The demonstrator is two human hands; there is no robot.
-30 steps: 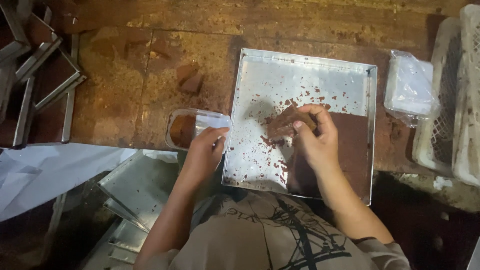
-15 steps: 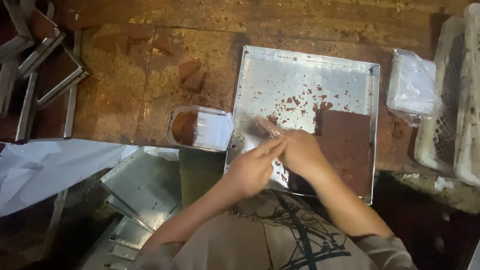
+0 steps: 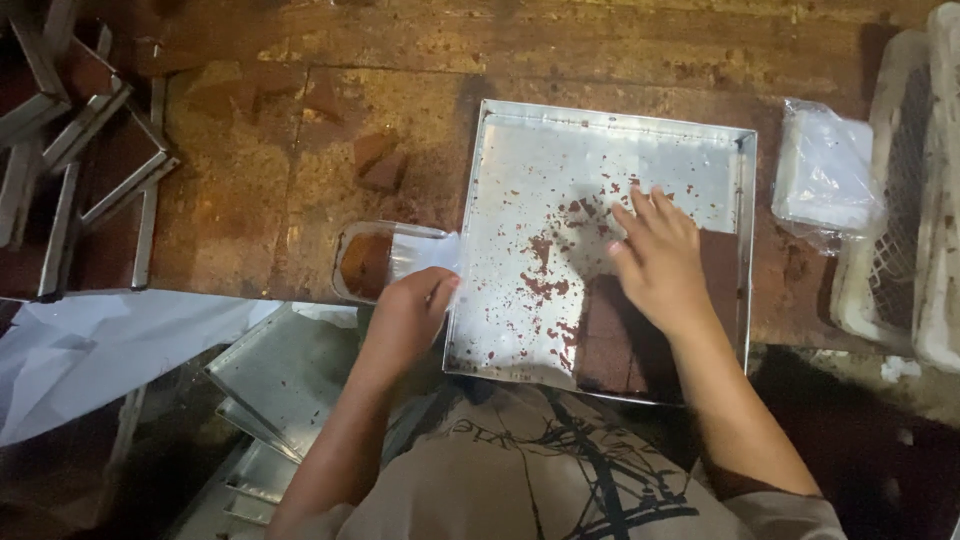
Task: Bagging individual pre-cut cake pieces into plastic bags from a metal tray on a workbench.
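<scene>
Half a second back both hands met low over the tray; now they have parted. The left hand point(image 3: 405, 318) has gone to the tray's 9 o'clock edge, where it is closed around the mouth of a clear plastic pouch point(image 3: 385, 262) that already holds a brown piece and lies on the stained wooden table point(image 3: 260, 140). The right hand point(image 3: 660, 258) has moved up to about 3 o'clock on the metal tray point(image 3: 600, 130), fingers spread and flat, gripping nothing, resting on the upper edge of the brown slab point(image 3: 625, 345) that fills the tray's 4 to 5 o'clock corner.

To do this well, the person would likely keep the pouch mouth held wide and close to the tray rim, and lift each brown piece with flat fingers so it does not crumble; loose brown crumbs point(image 3: 545, 280) already dot the tray's middle. A stack of clear bags point(image 3: 822, 170) lies beyond the tray at 2 o'clock, beside a white plastic crate point(image 3: 915, 200).
</scene>
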